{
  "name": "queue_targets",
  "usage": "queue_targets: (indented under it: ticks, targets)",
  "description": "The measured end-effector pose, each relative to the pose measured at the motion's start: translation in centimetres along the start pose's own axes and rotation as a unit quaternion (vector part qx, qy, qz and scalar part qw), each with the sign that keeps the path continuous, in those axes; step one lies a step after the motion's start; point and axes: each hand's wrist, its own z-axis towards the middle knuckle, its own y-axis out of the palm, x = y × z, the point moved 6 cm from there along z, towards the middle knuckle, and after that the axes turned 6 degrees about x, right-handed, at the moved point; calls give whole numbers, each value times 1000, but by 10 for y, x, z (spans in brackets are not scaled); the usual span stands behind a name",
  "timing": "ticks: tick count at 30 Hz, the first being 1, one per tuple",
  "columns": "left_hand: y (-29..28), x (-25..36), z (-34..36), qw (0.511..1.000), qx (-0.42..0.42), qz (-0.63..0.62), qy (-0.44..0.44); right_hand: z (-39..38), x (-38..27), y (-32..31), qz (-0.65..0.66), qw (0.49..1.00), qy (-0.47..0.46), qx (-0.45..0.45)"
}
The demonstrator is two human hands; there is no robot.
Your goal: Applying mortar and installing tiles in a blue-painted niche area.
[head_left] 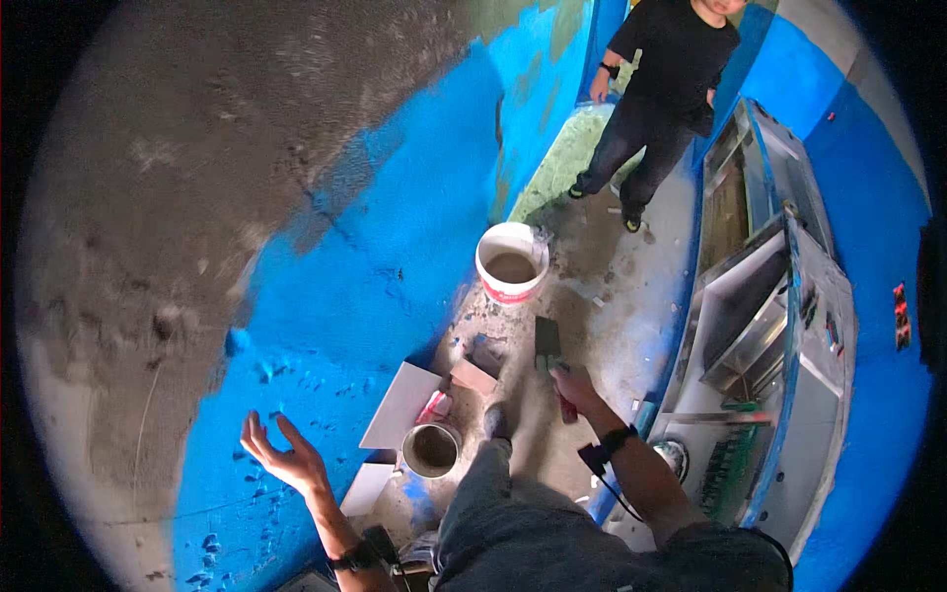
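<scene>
Trowel: stiff, flat steel, judged light; best taken by its handle.
Right hand: gripped the trowel.
Left hand: open, empty, near wall.

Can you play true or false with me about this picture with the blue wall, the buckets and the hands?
1. The right hand holds a trowel. True.
2. The left hand grips a paintbrush. False: it is open and empty, palm up, beside the blue wall.
3. The white bucket is empty. False: brownish-grey mix fills it partway.
4. Another person in dark clothes stands beyond the white bucket. True.
5. A small round tub sits on the floor beside a white tile. True.
</scene>
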Motion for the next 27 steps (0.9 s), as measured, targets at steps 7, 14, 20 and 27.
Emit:
queue_targets:
  ticks: [7,14,20,27]
  targets:
    - [161,171,129,973,77,67,209,212,-53,64,5,982,28,-189]
    - [373,209,163,920,95,129,357,591,145,113,-486,817,-303,-70]
    - [557,109,99,874,-56,204,438,690,230,317,-373,908,78,-172]
    - [622,13,47,865,-201,201,414,745,399,307,-457,874,110,-119]
